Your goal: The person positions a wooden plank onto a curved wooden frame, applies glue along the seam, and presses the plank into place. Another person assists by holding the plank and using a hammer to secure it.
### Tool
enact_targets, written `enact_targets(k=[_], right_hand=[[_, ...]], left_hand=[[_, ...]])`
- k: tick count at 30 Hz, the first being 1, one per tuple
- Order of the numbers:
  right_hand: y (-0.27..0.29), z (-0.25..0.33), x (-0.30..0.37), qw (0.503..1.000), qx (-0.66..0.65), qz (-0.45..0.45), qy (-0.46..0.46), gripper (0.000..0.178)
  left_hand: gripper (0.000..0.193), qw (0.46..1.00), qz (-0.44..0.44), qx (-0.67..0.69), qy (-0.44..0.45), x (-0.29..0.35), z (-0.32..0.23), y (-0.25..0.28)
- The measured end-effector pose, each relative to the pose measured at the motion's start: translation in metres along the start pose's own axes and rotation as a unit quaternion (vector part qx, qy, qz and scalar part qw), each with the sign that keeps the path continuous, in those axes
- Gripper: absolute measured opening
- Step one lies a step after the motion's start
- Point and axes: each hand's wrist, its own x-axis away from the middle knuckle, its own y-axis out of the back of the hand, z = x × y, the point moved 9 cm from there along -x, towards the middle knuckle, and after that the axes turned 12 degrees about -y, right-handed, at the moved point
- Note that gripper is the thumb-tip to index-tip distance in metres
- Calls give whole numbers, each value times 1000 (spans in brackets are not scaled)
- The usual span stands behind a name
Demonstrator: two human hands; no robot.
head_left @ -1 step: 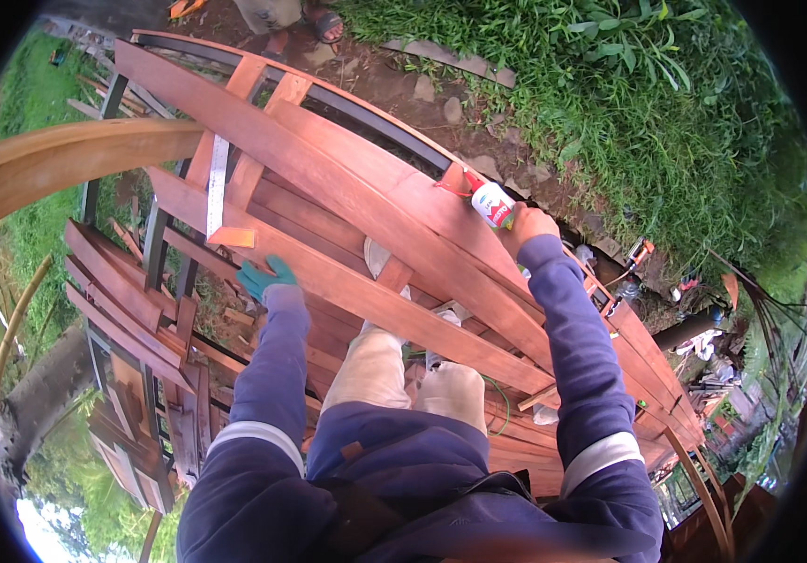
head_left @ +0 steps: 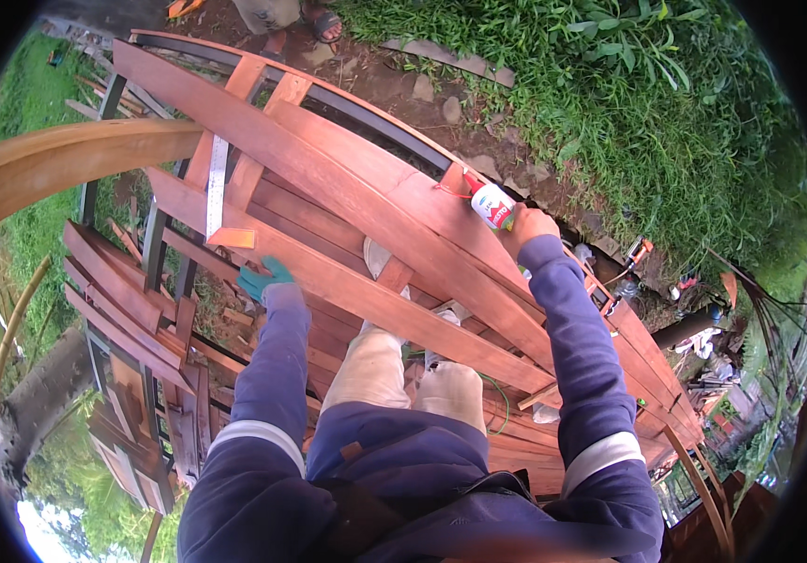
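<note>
In my bare right hand (head_left: 535, 228) is a white glue bottle (head_left: 492, 205) with a red cap and nozzle, tilted with its tip toward the upper left. The bottle hangs over a wide reddish-brown plank (head_left: 394, 183), by the outer edge of the timber frame. My left hand (head_left: 265, 278), in a teal glove, is at the near edge of another long plank (head_left: 347, 281), with its thumb and fingers apart. A steel try square (head_left: 218, 192) with a wooden stock lies across that plank's left end.
My legs (head_left: 366, 371) stand among the planks. Curved boards are stacked on a metal frame (head_left: 155, 235) at the left, and a thick curved beam (head_left: 75, 164) crosses the upper left. A power tool (head_left: 641, 253) lies at the right beyond the edge. Grass (head_left: 572, 103) borders the far side, where another person's sandalled foot (head_left: 327, 25) shows.
The gloved fingers of my left hand have shifted slightly at the plank's edge. My right hand and the glue bottle are almost unmoved.
</note>
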Motion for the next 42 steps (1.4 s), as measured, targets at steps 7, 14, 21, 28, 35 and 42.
enact_targets(k=[7,14,21,28,35,42], right_hand=[[4,16,8,995,79,48,44,38],[51,31,-21,981,168,-22,89,40],[84,154,-20,975,-92,-115,166,45],[116,310,-37,981,-45,-77,173,47],[124,335,-52,986,20,-79,147,45],[125,338,-46,985,55,-63,149,42]], left_hand=[[60,954,50,94,282,-5,61,-68],[61,957,128,36,257,-1,48,-96],[58,925,239,-292,43,0,9,-104],[52,937,99,53,331,3,22,-78],[60,844,-61,259,465,7,1,-56],[62,846,-24,242,475,4,-7,-48]])
